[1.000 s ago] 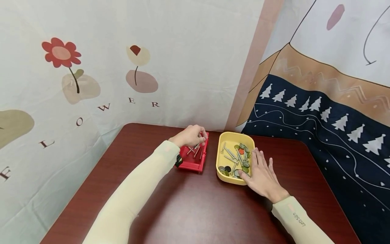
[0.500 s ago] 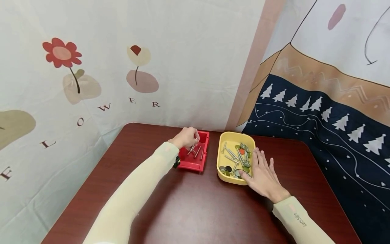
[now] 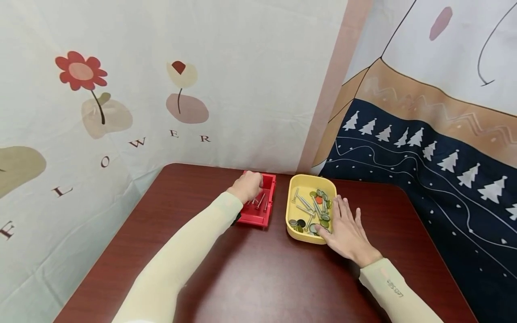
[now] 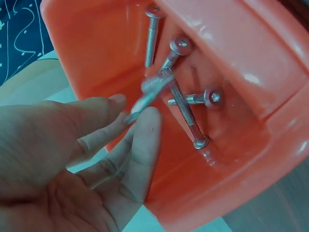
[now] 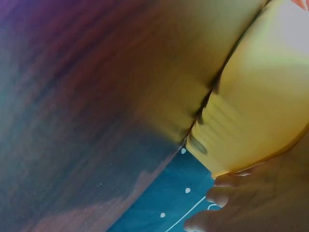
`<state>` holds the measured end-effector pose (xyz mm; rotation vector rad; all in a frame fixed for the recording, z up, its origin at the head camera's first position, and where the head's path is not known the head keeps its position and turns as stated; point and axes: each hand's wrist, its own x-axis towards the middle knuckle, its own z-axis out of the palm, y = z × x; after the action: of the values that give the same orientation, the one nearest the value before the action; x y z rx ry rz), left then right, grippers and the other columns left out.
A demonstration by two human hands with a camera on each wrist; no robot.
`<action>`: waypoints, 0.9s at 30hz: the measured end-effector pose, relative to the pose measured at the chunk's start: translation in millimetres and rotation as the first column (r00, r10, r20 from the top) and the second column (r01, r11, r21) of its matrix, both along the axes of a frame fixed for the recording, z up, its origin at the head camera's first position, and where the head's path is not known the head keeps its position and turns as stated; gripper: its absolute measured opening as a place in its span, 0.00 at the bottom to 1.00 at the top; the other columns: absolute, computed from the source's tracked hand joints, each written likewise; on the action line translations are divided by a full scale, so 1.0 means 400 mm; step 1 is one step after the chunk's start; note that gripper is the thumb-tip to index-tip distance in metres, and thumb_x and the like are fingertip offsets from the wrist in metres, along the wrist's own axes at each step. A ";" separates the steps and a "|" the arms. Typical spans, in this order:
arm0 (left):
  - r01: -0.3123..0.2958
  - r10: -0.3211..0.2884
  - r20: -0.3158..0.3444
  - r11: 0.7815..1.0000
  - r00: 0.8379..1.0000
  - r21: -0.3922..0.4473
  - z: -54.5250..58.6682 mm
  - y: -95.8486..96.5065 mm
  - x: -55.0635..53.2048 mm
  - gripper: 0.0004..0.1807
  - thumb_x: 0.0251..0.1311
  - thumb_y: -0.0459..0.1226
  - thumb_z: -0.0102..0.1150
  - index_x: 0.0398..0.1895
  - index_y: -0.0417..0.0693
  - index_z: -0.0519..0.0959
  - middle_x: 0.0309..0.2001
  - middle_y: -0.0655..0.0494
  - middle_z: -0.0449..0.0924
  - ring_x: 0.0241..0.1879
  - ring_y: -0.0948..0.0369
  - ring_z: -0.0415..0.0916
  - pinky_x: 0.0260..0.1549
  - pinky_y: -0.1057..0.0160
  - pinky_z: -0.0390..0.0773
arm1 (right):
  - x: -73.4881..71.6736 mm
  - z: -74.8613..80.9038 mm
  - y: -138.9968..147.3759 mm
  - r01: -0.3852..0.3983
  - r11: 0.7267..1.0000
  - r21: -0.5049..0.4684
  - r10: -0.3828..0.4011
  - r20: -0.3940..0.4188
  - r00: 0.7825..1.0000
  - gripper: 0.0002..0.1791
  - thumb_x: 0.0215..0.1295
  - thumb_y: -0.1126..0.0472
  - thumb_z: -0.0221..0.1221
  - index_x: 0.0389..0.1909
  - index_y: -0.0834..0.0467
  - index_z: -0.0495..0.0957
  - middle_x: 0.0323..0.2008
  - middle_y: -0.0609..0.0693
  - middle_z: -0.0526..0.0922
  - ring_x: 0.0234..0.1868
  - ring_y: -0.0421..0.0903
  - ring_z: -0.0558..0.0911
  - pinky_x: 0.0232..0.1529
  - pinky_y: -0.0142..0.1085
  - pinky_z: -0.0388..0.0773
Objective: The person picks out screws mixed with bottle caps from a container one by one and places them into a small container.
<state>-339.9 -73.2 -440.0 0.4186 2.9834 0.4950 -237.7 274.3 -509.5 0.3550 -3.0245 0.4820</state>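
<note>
Standing by, I see a person at a dark reddish-brown wood-grain table (image 3: 250, 278), the left hand (image 3: 247, 186) over an open red plastic bin (image 3: 256, 222) near the far edge. The left wrist view shows its thumb and fingers close together, pinching a blurred silver metal bolt (image 4: 145, 100) by one end, its head out towards the loose round-headed silver bolts (image 4: 182, 106) on the bin's floor. I suppose a fingertip grip suits so slim a thing, leaving the head free. The right hand (image 3: 350, 235) lies spread, fingers fairly straight along the side of a yellow plastic tray with rounded corners (image 3: 306, 237), thumb over the near corner; it seems to be there to steady the tray. Inside are more silver bolts (image 3: 305, 203) and small round discs (image 3: 301, 223), green, grey, black and one orange. Bin and tray sit side by side, apart, presumably so both are in reach. The table has a soft sheen; behind it hang a white cloth with printed flowers (image 3: 258, 89) and, to the right, a dark blue cloth with white fir trees (image 3: 375, 154).
</note>
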 end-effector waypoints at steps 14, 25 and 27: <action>0.009 -0.008 -0.038 0.999 0.999 0.039 0.014 -0.004 0.014 0.15 0.82 0.38 0.71 0.63 0.40 0.89 0.58 0.44 0.94 0.51 0.52 0.91 0.59 0.48 0.93 | 0.004 -0.002 0.000 0.005 1.000 -0.012 -0.005 0.006 1.000 0.62 0.84 0.30 0.60 0.95 0.69 0.45 0.96 0.69 0.44 0.97 0.71 0.42 0.90 0.81 0.38; 0.026 -0.024 -0.143 1.000 0.989 0.015 0.033 0.021 0.021 0.15 0.84 0.41 0.69 0.64 0.44 0.88 0.58 0.45 0.92 0.52 0.51 0.91 0.56 0.47 0.93 | 0.003 -0.003 0.000 0.013 1.000 -0.019 -0.013 0.011 1.000 0.63 0.84 0.29 0.59 0.95 0.68 0.44 0.97 0.67 0.43 0.98 0.70 0.42 0.90 0.81 0.38; 0.036 -0.034 -0.164 0.999 0.986 0.013 0.036 0.028 0.025 0.16 0.84 0.42 0.69 0.65 0.44 0.87 0.58 0.45 0.91 0.51 0.51 0.90 0.55 0.47 0.94 | 0.003 -0.002 0.001 0.013 1.000 -0.022 -0.012 0.012 1.000 0.62 0.84 0.30 0.59 0.95 0.68 0.44 0.97 0.67 0.43 0.98 0.70 0.41 0.90 0.81 0.38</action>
<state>-330.0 -62.0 -425.7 0.5372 3.1246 0.5046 -236.4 274.8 -510.4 0.3328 -3.0285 0.5173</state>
